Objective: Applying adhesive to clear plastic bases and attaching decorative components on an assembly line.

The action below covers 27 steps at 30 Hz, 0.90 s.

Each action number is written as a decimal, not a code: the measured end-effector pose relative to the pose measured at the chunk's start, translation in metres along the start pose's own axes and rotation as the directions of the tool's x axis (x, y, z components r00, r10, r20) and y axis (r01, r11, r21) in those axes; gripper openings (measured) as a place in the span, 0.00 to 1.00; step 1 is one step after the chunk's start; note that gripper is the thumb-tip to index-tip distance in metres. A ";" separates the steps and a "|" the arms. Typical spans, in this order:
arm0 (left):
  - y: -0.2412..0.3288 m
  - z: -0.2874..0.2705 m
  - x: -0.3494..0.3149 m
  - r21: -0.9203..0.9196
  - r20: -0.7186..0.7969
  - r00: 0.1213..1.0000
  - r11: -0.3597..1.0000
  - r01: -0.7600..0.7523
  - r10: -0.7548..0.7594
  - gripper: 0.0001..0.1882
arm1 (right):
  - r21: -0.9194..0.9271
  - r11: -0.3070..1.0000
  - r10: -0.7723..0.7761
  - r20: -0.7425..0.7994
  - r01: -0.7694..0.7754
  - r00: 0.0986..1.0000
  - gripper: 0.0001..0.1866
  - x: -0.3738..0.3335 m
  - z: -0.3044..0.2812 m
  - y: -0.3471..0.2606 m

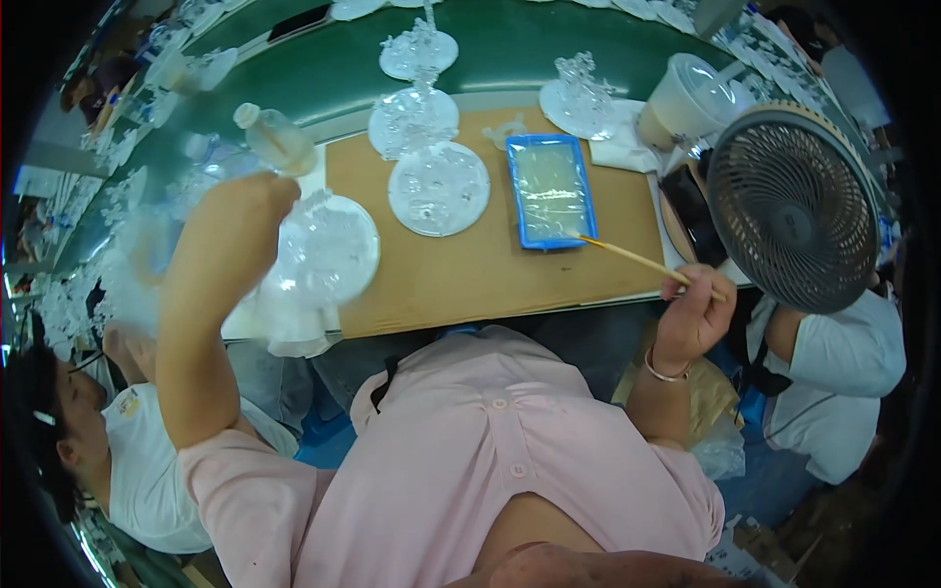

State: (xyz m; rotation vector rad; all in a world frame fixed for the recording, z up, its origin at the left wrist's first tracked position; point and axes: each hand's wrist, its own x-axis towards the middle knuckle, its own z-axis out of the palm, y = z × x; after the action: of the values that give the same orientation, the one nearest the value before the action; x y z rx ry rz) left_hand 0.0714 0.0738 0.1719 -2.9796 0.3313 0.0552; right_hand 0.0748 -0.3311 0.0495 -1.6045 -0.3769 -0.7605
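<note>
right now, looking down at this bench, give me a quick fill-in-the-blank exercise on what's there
1. In the right hand, the thin wooden stick points its tip toward the picture's ____ side.
2. The rim of the rectangular tray near that tip is coloured ____.
3. The dark grey, round plastic fan is on the person's ____ side.

Missing words: left; blue; right.
</note>
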 end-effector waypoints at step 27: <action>0.031 0.086 0.087 -0.545 -0.317 0.931 0.838 -0.021 -0.183 0.10 | -0.322 0.946 0.129 0.456 0.028 0.881 0.07 0.022 0.028 0.003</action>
State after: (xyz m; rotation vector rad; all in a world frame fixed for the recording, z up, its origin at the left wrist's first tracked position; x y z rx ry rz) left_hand 0.1473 0.0374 0.0778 -3.5629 0.2553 -0.4985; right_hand 0.0997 -0.3087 0.0614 -2.1068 -0.5806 -0.3887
